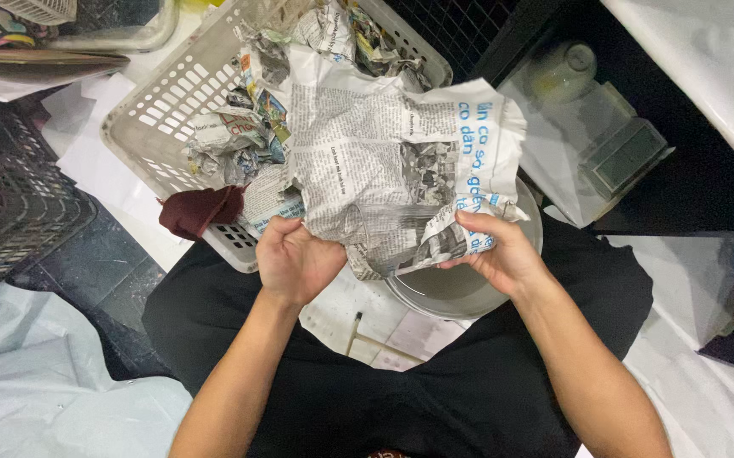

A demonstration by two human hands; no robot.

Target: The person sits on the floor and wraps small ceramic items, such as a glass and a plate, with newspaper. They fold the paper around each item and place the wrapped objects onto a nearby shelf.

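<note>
- A large crumpled sheet of black-and-white newspaper with blue lettering (401,161) is held up in front of the person, above their lap and over the near edge of a basket.
- A clear drinking glass (379,231) shows faintly against the lower part of the sheet, half wrapped, between the two hands.
- The left hand (295,259) is closed, pinching the paper's lower left edge beside the glass.
- The right hand (498,250) grips the lower right edge, thumb on top and fingers curled under.
- To do this well, I judge both hands should keep the paper taut and support the glass from below so it cannot slip out.
- Just beneath sits a round grey metal bowl (468,288).
- Behind the sheet, a white perforated plastic laundry basket (159,106) holds more crumpled newspaper; a dark red cloth (197,210) hangs at its near corner.
- A black plastic crate (19,203) stands at far left.
</note>
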